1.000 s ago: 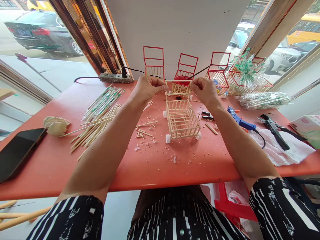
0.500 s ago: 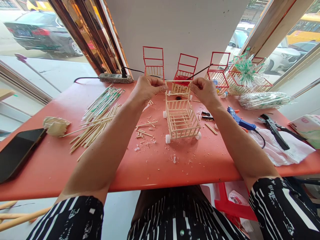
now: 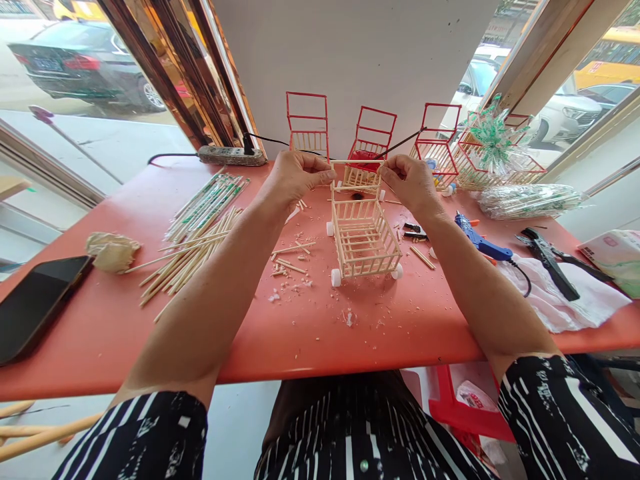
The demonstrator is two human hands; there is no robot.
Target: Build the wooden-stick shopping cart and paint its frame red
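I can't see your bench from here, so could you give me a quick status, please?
Left hand and right hand pinch a thin stick level above the wooden cart. Nothing between.

Streetside craft workshop, stick carts (image 3: pixel 364 239), glue gun (image 3: pixel 479 243), parked cars (image 3: pixel 85 63)

I see a red table (image 3: pixel 310 347) against the wall. On its left lie a black phone (image 3: pixel 35 303), a crumpled paper ball (image 3: pixel 113 251) and a heap of wooden sticks (image 3: pixel 197 230). A wheeled stick cart (image 3: pixel 364 240) stands mid-table amid wood chips (image 3: pixel 293 270). At the back sit a power strip (image 3: pixel 231 156) and red-framed carts (image 3: pixel 370 143). On the right I see a blue glue gun (image 3: pixel 477 241), black pliers (image 3: pixel 550 260) and a white cloth (image 3: pixel 565 297).
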